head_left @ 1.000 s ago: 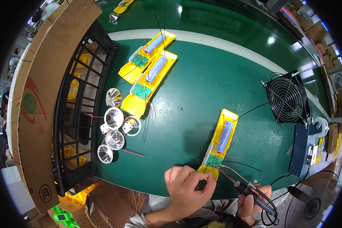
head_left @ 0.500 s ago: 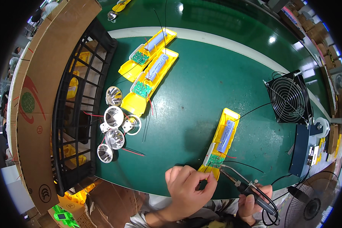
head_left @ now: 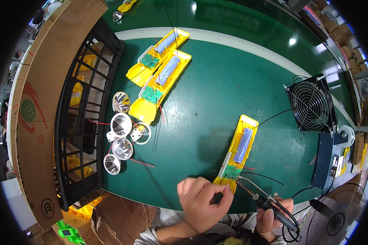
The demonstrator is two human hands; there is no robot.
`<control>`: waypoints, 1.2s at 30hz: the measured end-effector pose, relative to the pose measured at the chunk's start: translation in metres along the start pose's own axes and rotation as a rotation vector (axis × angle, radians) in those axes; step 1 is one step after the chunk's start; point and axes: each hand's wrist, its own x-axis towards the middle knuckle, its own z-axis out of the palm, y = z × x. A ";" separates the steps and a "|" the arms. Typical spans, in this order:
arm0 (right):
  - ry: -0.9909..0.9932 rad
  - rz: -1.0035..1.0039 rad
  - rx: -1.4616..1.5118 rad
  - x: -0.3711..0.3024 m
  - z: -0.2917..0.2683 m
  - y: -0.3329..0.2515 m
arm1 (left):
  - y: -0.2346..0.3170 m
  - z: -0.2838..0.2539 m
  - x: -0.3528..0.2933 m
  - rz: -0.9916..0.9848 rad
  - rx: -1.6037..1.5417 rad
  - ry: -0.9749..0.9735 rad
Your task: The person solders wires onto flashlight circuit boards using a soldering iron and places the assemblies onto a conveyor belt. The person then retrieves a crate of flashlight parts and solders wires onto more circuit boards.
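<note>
In front of me lies an opened yellow flashlight housing (head_left: 238,157) with a blue-violet battery cell (head_left: 243,145) and a green circuit board (head_left: 232,171). At its near end my left hand (head_left: 204,200) is closed, thumb and forefinger pinching what looks like a thin dark wire beside the board. The exact tip is hidden by the fingers. My right hand (head_left: 272,216) grips a soldering iron (head_left: 276,211) with a curved metal feed tube alongside. The iron's tip reaches the board's near edge. Red and black wires stick out from the board.
Two more opened yellow housings (head_left: 157,83) lie at the far left. Several silver reflector cups (head_left: 121,124) sit below them, by a black crate (head_left: 79,118) and a cardboard panel (head_left: 41,114). At right stand a black fan (head_left: 310,104) and a blue solder-reel device (head_left: 323,161).
Both hands, the soldering iron and the near housing hold almost the same place. The whole view has shifted very slightly.
</note>
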 end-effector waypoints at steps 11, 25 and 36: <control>0.020 -0.059 -0.025 0.003 0.003 -0.002 | 0.000 0.001 0.000 0.004 0.004 0.016; -0.013 -0.080 0.077 -0.001 -0.013 0.003 | 0.002 -0.003 -0.001 0.005 0.016 0.013; 0.110 -0.041 0.166 -0.003 -0.019 0.009 | 0.005 0.000 -0.008 0.030 0.125 -0.026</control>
